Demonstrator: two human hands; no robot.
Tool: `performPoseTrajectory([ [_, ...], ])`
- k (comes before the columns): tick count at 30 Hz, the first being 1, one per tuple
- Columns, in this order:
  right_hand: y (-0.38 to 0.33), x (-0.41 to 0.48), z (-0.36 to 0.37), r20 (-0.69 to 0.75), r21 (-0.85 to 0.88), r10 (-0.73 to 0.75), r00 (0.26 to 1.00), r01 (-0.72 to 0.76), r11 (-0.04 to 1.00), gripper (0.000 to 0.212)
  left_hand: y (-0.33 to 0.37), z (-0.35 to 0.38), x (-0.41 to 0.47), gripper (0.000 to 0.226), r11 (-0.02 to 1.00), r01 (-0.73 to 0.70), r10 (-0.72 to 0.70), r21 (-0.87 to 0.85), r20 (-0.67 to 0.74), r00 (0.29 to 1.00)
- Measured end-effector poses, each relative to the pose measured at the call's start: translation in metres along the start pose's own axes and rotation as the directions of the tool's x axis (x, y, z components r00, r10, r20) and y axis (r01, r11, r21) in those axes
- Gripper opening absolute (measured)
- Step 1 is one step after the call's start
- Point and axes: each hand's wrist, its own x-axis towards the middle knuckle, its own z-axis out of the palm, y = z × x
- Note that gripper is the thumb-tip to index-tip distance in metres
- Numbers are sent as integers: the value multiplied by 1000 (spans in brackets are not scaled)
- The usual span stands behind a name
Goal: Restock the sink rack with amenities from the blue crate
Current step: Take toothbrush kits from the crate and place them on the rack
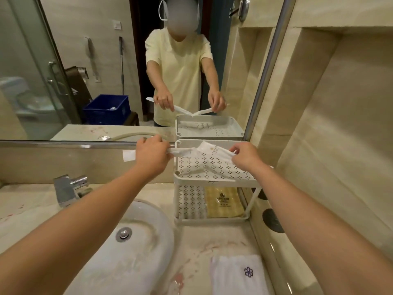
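Observation:
A white two-tier sink rack (214,177) stands on the counter against the mirror. My left hand (152,153) pinches one white amenity packet (182,151) over the left edge of the top shelf. My right hand (244,155) pinches a second white packet (214,151) with gold print, its far end crossing the first above the perforated shelf. A gold packet (224,202) lies on the lower shelf. The blue crate (107,109) shows only as a reflection in the mirror, behind me.
A white basin (131,237) with a chrome faucet (68,188) sits at the left of the rack. A folded white towel (238,275) with a purple emblem lies on the counter in front. The beige tiled wall (331,128) rises close on the right.

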Motion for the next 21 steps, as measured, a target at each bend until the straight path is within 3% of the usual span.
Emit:
performPoseTrajectory([
  [4,4,11,14,133,-57,-10,991,18,998,40,3,17,11,24,994,69,-69,88,1,998],
  [11,7,14,28,247,-132,-11,969,45,990,41,7,27,21,22,963,134,-156,234,79,985],
  [17,5,9,39,395,-104,-72,916,123,987,44,14,36,22,17,990,85,-93,117,65,994],
  [21,7,9,41,407,-84,-80,910,125,989,46,34,35,22,22,1000,2,-4,18,72,997],
])
